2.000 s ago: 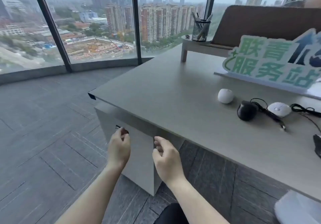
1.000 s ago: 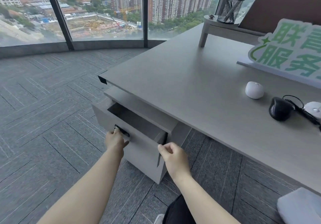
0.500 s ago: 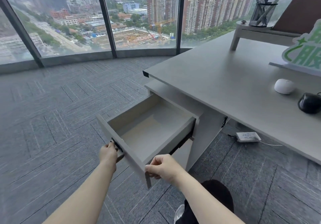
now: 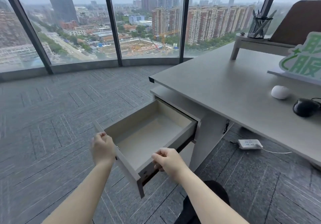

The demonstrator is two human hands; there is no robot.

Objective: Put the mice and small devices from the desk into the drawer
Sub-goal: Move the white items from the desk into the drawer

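Note:
The grey drawer [image 4: 180,136] under the desk's left end is pulled far out, and its pale inside holds nothing. My left hand [image 4: 103,148] is curled on the left part of the drawer's front panel. My right hand [image 4: 166,159] is curled around the front right corner. On the desk [image 4: 225,88], far to the right, lies a round white mouse [image 4: 280,92]. Just beside it sits a black mouse [image 4: 304,107] with a cable, partly cut off by the frame edge. Both hands are well away from the mice.
A green-and-white sign [image 4: 304,64] stands behind the mice. A low riser [image 4: 251,43] carries a mesh pen holder [image 4: 257,26]. A white power strip [image 4: 249,144] lies on the carpet under the desk. Floor-to-ceiling windows close off the far side.
The drawer has gone from closed to pulled far out, with both hands staying on its front. My view has swung left, so fewer desk items show.

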